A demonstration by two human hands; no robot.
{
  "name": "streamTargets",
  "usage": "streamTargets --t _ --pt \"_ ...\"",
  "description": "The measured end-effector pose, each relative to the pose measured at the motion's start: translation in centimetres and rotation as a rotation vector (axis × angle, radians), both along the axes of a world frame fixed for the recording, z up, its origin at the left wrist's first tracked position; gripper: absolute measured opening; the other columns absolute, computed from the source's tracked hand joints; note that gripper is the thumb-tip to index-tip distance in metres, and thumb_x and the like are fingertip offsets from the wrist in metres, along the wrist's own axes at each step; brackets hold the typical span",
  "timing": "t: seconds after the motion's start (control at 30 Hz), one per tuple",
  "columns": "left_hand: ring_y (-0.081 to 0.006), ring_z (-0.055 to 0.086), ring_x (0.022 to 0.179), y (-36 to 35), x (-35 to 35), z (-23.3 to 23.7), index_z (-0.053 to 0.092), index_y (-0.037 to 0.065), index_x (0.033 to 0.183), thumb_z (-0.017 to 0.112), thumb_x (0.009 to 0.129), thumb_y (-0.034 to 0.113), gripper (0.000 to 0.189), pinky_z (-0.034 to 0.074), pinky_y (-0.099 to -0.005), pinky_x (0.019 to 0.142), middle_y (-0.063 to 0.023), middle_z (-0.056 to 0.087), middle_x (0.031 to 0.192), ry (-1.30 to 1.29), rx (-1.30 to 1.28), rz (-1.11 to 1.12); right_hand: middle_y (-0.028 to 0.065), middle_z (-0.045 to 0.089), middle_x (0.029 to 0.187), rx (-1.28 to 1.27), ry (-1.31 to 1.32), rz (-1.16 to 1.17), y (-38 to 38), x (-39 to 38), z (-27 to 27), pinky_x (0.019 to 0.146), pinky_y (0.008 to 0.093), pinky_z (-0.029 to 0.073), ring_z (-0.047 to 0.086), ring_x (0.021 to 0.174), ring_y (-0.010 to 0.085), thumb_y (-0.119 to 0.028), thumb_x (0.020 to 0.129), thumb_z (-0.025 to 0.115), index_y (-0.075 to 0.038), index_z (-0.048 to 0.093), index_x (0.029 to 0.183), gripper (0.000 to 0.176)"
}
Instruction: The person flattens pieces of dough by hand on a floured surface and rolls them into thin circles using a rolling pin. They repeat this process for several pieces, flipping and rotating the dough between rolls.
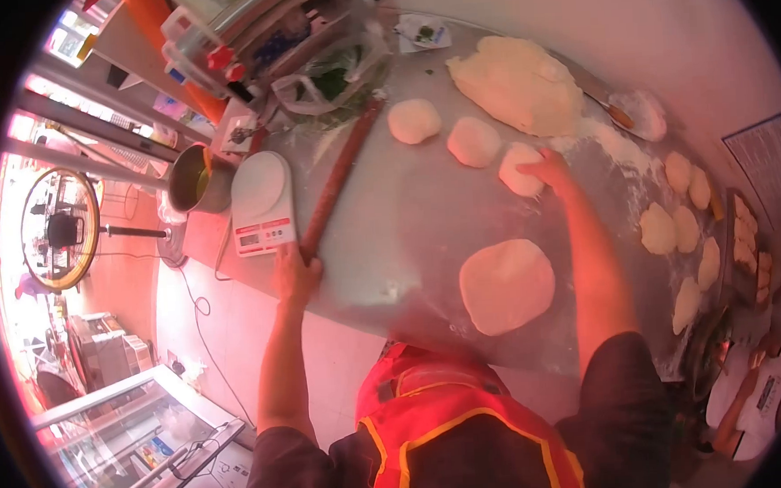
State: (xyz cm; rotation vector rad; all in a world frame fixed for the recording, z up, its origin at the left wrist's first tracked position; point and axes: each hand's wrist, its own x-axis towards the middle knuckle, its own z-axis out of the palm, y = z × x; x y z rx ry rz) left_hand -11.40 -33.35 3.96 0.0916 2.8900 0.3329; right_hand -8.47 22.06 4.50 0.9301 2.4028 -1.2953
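My left hand [296,271] is wrapped round the near end of a long wooden rolling pin [339,180], beside a white kitchen scale [262,198]. On the floured metal table [390,235], my right hand [547,170] touches the right side of a small round dough piece [519,168] with its fingers apart. Two more round pieces, one in the middle [473,142] and one to its left [414,121], lie in the same row. Nearer to me rests a flat, rolled-out dough disc [508,287]. Behind the row is a large dough mass [516,85].
Several flattened dough pieces [657,228] lie at the right. A scraper [618,114] is near the wall. A bag of greens [333,79] and a metal pot [200,179] stand at the left. Another person [756,397] is at the lower right.
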Motion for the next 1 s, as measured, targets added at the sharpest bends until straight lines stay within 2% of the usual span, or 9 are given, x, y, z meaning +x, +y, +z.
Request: streamTargets --t 0.1,0.17,0.23,0.27,0.3,0.53,0.77,0.87,1.0 --pt "-0.0396 0.062 0.097 0.7 0.5 0.2 0.059 0.006 0.107 0.061 0.083 0.024 0.030 0.051 -0.0515 0.080 -0.0194 0.060 0.108 -0.049 0.148 0.037 0.0185 0.061 0.122 0.272 0.418 -0.069 0.6 4.3 -5.2 0.089 0.0374 0.051 0.062 0.106 0.0288 -0.028 0.077 0.079 0.002 0.049 0.134 0.071" --pt "-0.0401 0.062 0.100 -0.3 1.2 -3.2 0.062 0.010 0.110 0.057 0.085 0.026 0.030 0.051 -0.0509 0.081 -0.0201 0.060 0.113 0.033 0.262 0.075 0.0159 0.062 0.116 0.020 0.507 -0.220 -0.5 6.8 -6.1 0.084 0.0377 0.053 0.063 0.100 0.0262 -0.019 0.080 0.075 0.000 0.049 0.134 0.064" --pt "-0.0402 0.062 0.097 0.0 2.7 -0.3 0.055 0.010 0.114 0.062 0.082 0.031 0.039 0.052 -0.0521 0.079 -0.0191 0.057 0.116 -0.081 0.320 0.113 0.0133 0.063 0.110 -0.287 0.484 -0.317 -1.7 7.9 -6.6 0.080 0.0379 0.054 0.064 0.094 0.0235 -0.010 0.083 0.072 -0.001 0.049 0.135 0.057" --pt "-0.0404 0.062 0.096 -0.4 3.5 -1.0 0.051 0.009 0.114 0.066 0.080 0.033 0.044 0.053 -0.0520 0.077 -0.0186 0.054 0.117 -0.056 0.374 0.102 0.0125 0.062 0.113 -0.336 0.327 -0.326 -5.7 7.0 -2.2 0.084 0.0364 0.053 0.063 0.099 0.0243 -0.006 0.082 0.070 -0.001 0.047 0.136 0.059" --pt "-0.0406 0.062 0.094 -0.8 4.2 -0.4 0.050 0.009 0.113 0.067 0.080 0.032 0.043 0.052 -0.0520 0.075 -0.0182 0.053 0.115 -0.043 0.382 0.129 0.0174 0.057 0.125 -0.478 0.350 -0.271 -8.0 6.2 -1.2 0.092 0.0422 0.051 0.060 0.109 0.0306 -0.004 0.076 0.074 0.003 0.039 0.140 0.074" --pt "-0.0404 0.061 0.087 -1.8 8.3 4.2 0.049 0.007 0.107 0.068 0.080 0.025 0.038 0.050 -0.0523 0.071 -0.0163 0.050 0.106 0.125 0.489 0.107 0.0153 0.054 0.125 -1.036 0.275 -0.108 -21.3 -6.0 -6.1 0.091 0.0398 0.051 0.056 0.113 0.0281 -0.003 0.083 0.066 0.002 0.043 0.134 0.056" --pt "-0.0386 0.061 0.092 -1.2 10.8 5.2 0.050 0.006 0.108 0.070 0.077 0.020 0.040 0.050 -0.0507 0.075 -0.0151 0.050 0.109 0.065 0.381 -0.057 0.0179 0.046 0.137 -0.141 0.775 0.031 -18.3 -1.8 -11.6 0.105 0.0423 0.040 0.047 0.126 0.0301 -0.001 0.086 0.056 0.000 0.035 0.142 0.060" --pt "-0.0382 0.061 0.094 0.3 12.4 5.2 0.051 0.004 0.108 0.070 0.074 0.016 0.040 0.050 -0.0491 0.078 -0.0154 0.050 0.110 -0.007 0.402 -0.163 0.0214 0.051 0.132 0.286 0.882 0.144 -18.8 4.1 -1.6 0.108 0.0495 0.035 0.051 0.122 0.0364 -0.025 0.095 0.053 -0.003 0.046 0.136 0.047" --pt "-0.0387 0.061 0.095 3.6 15.3 4.5 0.052 0.003 0.110 0.070 0.071 0.013 0.044 0.051 -0.0479 0.080 -0.0150 0.051 0.113 -0.034 0.398 -0.333 0.0204 0.053 0.132 0.819 1.103 0.547 -17.2 10.5 2.6 0.105 0.0526 0.037 0.051 0.121 0.0406 -0.028 0.093 0.057 -0.004 0.048 0.135 0.049"
